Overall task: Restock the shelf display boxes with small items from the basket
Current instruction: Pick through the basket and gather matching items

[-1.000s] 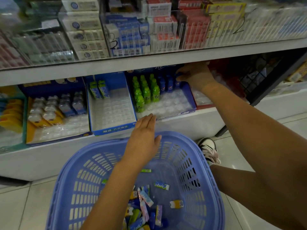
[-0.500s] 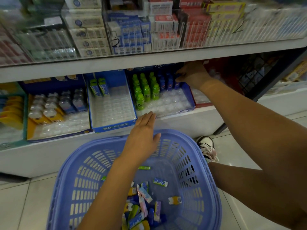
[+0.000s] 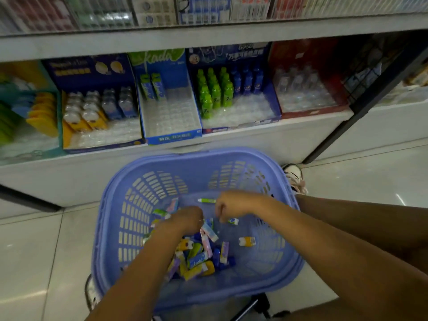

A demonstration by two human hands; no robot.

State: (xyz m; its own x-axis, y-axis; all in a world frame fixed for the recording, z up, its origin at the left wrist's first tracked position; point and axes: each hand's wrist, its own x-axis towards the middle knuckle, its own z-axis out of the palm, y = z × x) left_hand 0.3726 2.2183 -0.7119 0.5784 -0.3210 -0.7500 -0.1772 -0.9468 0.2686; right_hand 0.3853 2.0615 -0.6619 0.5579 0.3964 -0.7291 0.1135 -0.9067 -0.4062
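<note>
1. A lavender plastic basket (image 3: 111,205), its slotted walls curving to a rounded rim, stands on glossy pale floor tiles (image 3: 30,251) just before a low shelf.
2. Small items (image 3: 199,258), glossy wrapped sticks and tubes in blue, yellow, pink and green, lie heaped at the basket's near left. A yellow-and-white piece (image 3: 247,241) and a green tube (image 3: 206,200) lie apart on the bare right floor of the basket.
3. The left hand (image 3: 185,220) is knuckles-up over the heap, its fingers bent down among the pieces.
4. The right hand (image 3: 234,205) hangs beside it, fingers curled downward just above a white-and-blue piece (image 3: 232,221).
5. Motion blur and the backs of both hands hide the fingertips; whether either pinches anything cannot be told.
6. On the shelf, a blue display box (image 3: 172,135) shows rows of clear moulded pockets with two cartons (image 3: 152,86) at the back; beside it stand green bottles (image 3: 215,93).
7. A sneaker (image 3: 294,179) shows beyond the basket's right rim.
</note>
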